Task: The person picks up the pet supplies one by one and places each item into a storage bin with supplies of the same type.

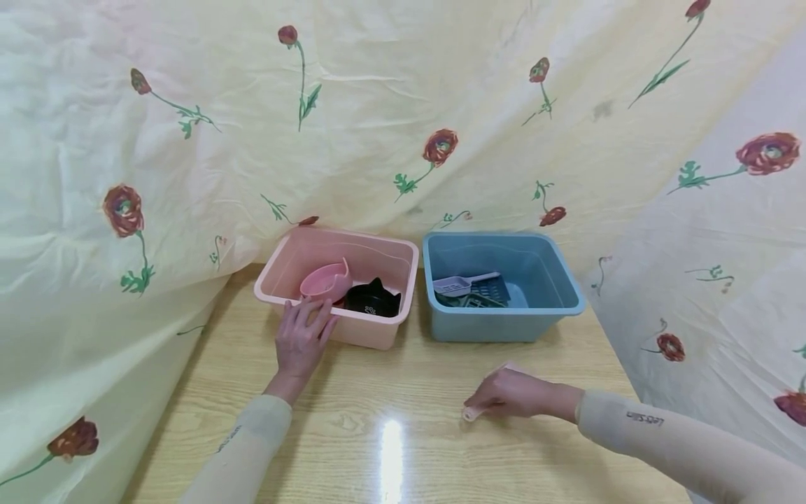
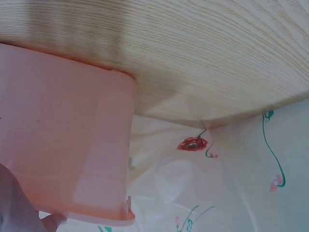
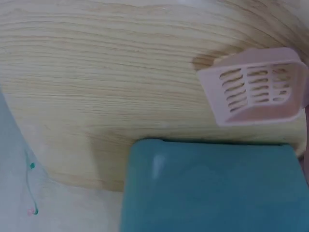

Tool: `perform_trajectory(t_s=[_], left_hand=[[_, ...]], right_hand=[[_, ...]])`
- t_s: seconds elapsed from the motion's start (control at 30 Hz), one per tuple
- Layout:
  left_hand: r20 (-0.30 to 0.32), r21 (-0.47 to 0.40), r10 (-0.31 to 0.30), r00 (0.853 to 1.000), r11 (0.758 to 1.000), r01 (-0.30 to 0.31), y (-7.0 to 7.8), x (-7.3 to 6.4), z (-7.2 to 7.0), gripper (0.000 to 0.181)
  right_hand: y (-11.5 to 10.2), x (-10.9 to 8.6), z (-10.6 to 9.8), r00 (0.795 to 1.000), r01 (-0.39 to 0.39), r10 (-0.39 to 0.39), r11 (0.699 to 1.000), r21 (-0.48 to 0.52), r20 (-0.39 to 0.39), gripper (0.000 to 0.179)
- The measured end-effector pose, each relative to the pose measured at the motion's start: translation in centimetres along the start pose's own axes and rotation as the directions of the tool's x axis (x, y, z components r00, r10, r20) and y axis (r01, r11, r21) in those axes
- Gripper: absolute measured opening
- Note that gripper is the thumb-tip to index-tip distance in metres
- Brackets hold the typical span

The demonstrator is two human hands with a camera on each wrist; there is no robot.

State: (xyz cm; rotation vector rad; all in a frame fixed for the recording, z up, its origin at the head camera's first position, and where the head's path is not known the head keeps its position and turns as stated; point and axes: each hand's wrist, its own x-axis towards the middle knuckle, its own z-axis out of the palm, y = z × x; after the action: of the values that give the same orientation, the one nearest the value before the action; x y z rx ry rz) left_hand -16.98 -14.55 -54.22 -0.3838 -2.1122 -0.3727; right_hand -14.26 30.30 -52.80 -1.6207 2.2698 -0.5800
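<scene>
My left hand holds the front rim of the pink bin, its fingers over the edge. A pink bowl and a black cat-eared bowl with a paw print lie in that bin. The left wrist view shows the bin's outer wall. In front of the blue bin, my right hand grips a pink litter scoop by its handle. The scoop's slotted head shows in the right wrist view, over the table; the end of its handle pokes out below the fist in the head view.
The blue bin holds a lilac scoop, a dark blue slotted scoop and green scoops. Both bins stand side by side at the back of the wooden table. A flowered cloth hangs behind and along the sides.
</scene>
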Motion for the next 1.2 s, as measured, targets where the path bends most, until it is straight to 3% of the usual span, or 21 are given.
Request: perform_trajectory(t_s=[0.27,0.5,0.7,0.8,1.03,1.2], left_hand=[[-0.022,0.017,0.015,1.000,1.000,-0.015,-0.3,0.1,0.2,0.035],[0.007,0.028,0.018,1.000,0.999,-0.019,-0.3,0.3,-0.1,0.034],[0.006,0.028,0.024,1.000,0.999,-0.024,-0.4,0.2,-0.1,0.035],[0.002,0.028,0.031,1.000,0.999,-0.031,-0.3,0.1,0.0,0.034],[0.004,0.015,0.021,1.000,1.000,-0.021,-0.1,0.1,-0.1,0.035],[0.031,0.016,0.008,0.999,1.000,-0.009,0.0,-0.1,-0.3,0.036]], right_hand=[[-1.7,3.0,-1.3,0.999,-0.036,0.041,0.986,0.162,-0.027,0.040],[-3.6,5.4,-3.1,0.997,-0.057,0.069,0.962,0.266,-0.037,0.041],[-5.4,7.3,-4.5,0.997,-0.019,0.044,0.941,0.339,-0.066,0.037],[-6.2,8.0,-5.3,0.995,0.022,0.012,0.944,0.329,-0.102,0.036],[-7.8,9.4,-7.7,0.965,0.138,-0.069,0.954,0.267,-0.252,0.037],[-8.5,9.9,-9.4,0.958,0.136,-0.031,0.924,0.358,-0.284,0.037]])
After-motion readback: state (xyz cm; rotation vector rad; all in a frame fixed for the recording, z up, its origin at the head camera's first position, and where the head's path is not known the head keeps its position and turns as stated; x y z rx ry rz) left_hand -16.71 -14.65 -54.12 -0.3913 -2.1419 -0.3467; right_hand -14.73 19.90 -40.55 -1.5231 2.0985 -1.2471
